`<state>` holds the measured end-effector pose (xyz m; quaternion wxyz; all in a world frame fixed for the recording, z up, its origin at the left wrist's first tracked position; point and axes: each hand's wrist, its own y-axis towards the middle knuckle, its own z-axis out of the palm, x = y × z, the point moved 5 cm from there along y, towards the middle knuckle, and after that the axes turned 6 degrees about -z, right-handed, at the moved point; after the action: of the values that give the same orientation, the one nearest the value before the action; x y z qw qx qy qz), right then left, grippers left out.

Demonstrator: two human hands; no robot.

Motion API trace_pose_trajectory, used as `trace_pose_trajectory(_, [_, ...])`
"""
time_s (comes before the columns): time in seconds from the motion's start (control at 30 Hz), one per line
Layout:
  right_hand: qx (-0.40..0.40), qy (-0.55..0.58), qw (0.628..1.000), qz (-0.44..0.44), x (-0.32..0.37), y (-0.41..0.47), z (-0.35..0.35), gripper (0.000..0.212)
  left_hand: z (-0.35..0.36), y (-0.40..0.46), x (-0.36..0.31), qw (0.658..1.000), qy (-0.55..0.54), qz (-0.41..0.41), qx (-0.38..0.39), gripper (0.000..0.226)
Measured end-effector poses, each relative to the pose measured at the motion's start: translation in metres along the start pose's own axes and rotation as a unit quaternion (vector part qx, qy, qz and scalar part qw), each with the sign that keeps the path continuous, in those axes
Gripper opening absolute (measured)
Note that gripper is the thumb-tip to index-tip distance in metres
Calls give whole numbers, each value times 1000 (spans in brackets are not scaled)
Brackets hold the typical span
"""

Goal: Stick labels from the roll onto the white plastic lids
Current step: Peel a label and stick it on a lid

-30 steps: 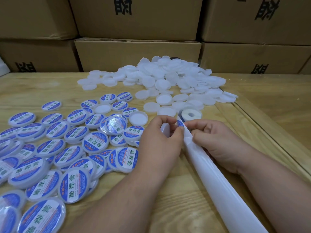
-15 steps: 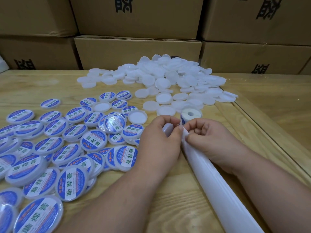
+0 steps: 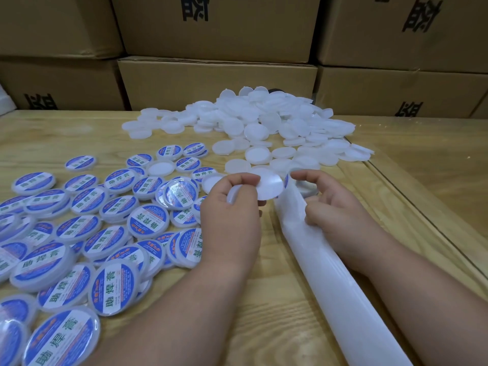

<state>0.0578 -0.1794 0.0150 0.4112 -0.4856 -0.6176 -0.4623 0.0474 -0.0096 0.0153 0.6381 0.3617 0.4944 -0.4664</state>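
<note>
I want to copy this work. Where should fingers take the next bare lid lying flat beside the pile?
Probably by its thin rim. The bare lid lies flat on the table, so come from above and pinch opposite edges, or lift its near edge, which faces open wood.

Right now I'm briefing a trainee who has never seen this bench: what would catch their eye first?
Probably the spread of round blue-and-white labelled lids covering the wooden table's left side, then the heap of plain white plastic lids at the back before brown cardboard boxes. At centre, the left hand pinches a blank white lid while the right hand rests on the long white backing strip.
</note>
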Motion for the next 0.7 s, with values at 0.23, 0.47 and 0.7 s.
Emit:
trace_pose_trajectory(0.23, [-81, -65, 978, -183, 24, -6, -3, 26, 8, -3, 0, 999, 6, -3, 53, 20])
trace_pose_trajectory(0.47, [-85, -93, 971, -202, 24, -7, -2, 24, 12, -4, -1, 995, -26, 6, 96, 18])
trace_pose_trajectory(0.7, [-163, 55, 976, -137, 25, -5, -11, 4, 15, -4, -3, 978, -127, -29, 161, 32])
